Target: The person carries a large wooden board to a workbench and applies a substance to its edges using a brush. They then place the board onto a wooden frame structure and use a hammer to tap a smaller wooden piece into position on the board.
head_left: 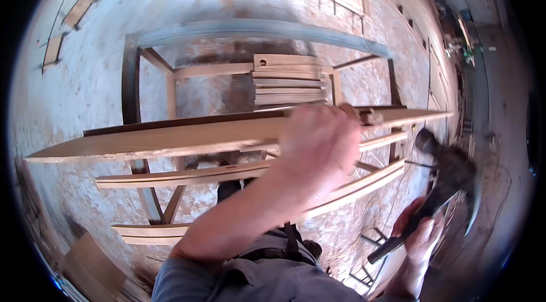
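Out to the right, my right hand (420, 228) is wrapped round the dark handle of a claw hammer (432, 198), whose head points up and away from me. A long wooden board (170, 140) lies across a metal frame in front of me. Over its right half is my left hand (321, 140), closed and blurred by motion. A small brown wooden part (368, 116) shows just beyond those fingers. What my left hand grips is hidden.
Grooved wooden strips (182, 177) lie nearer to me across the frame. The blue-grey metal frame (256, 29) stands beyond the board, with stacked wooden slats (289, 83) inside it. Panels and long strips lie on the floor at the far side. A cardboard-like sheet (94, 265) is at lower left.
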The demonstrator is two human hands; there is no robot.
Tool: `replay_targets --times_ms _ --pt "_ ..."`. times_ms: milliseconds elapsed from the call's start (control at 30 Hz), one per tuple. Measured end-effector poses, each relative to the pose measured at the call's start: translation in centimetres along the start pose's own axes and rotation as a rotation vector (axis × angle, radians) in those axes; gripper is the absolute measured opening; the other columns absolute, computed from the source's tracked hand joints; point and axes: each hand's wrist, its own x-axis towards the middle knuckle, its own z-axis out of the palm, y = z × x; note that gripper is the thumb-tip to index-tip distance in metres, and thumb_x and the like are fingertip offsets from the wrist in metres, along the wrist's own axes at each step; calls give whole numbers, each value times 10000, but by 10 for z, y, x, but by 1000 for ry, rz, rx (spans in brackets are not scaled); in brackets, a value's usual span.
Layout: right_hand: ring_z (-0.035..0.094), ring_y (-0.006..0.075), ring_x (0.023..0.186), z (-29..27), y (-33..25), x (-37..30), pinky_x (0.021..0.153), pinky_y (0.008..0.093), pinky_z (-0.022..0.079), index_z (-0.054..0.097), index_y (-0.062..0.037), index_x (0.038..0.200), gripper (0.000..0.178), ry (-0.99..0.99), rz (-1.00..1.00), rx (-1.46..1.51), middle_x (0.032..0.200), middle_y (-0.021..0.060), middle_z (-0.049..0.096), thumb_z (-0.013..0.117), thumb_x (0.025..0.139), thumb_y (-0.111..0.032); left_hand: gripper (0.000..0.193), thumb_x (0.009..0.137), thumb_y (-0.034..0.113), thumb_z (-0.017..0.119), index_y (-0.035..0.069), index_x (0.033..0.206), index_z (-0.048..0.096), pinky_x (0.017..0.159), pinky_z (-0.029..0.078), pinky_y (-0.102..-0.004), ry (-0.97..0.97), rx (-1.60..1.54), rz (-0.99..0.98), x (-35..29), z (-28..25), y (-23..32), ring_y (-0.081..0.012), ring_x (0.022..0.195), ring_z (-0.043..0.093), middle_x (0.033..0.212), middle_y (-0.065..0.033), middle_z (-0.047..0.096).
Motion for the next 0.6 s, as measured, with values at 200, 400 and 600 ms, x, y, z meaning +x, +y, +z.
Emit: replay_targets --times_ms 200,400,600 --pt "514 135 473 -17 -2 8 447 254 435 502 30 1003 335 120 57 214 617 72 523 525 971 -303 156 897 65 510 16 985 630 652 528 -335 35 247 -136 15 7 5 -163 648 612 675 -72 621" --pt "545 117 460 -12 68 23 435 245 453 557 7 928 144 126 96 407 576 51 558 644 901 -105 208 829 137 611 7 991 626 836 486 -453 131 454 -171 16 19 13 -371 912 646 917 -197 678" --pt "511 148 446 13 145 37 405 298 466 508 -54 754 251 227 149 855 591 56 503 573 948 -200 329 826 222 666 15 1076 606 854 482 -436 169 457 -266 19 21 14 -356 994 626 988 -212 662"
